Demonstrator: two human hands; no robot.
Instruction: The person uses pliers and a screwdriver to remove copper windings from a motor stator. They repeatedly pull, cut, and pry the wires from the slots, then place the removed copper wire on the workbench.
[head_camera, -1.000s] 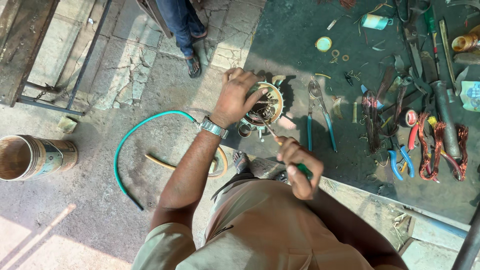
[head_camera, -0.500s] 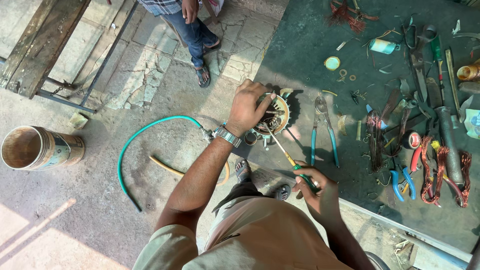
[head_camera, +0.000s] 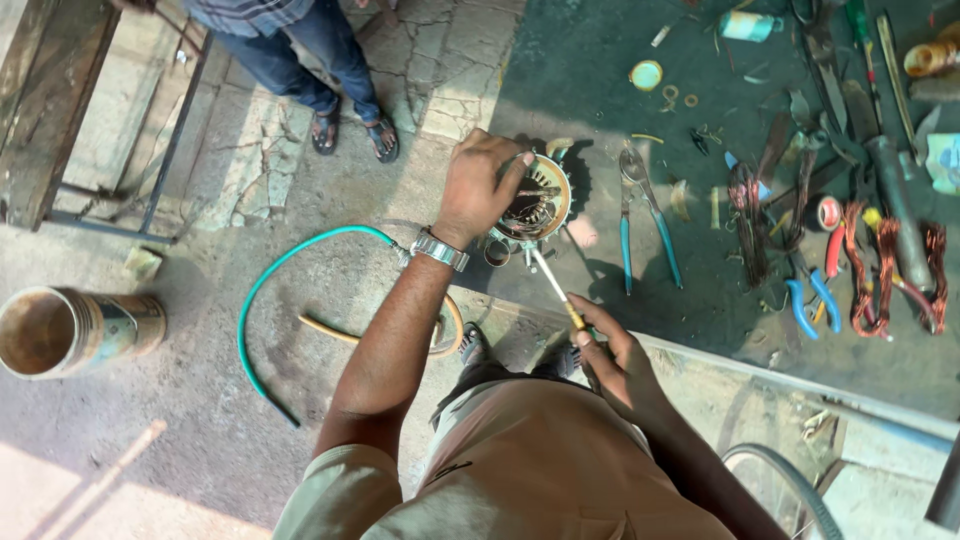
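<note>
A round motor stator (head_camera: 540, 205) with copper windings stands at the near edge of a dark green bench (head_camera: 720, 330). My left hand (head_camera: 478, 185), with a metal watch on the wrist, grips its rim from the left. My right hand (head_camera: 612, 352) holds a screwdriver (head_camera: 556, 288) with a yellow handle. Its shaft points up and left, and the tip touches the stator's lower edge.
Blue-handled pliers (head_camera: 640, 215) lie right of the stator. Copper wire bundles (head_camera: 880, 265), more pliers and several tools crowd the bench's right side. On the ground lie a green hose (head_camera: 265, 310) and a rusty can (head_camera: 60, 330). Another person's legs (head_camera: 330, 80) stand beyond.
My right hand has swung the screwdriver up until its tip meets the stator. The view has shifted, and the other person's legs show more fully.
</note>
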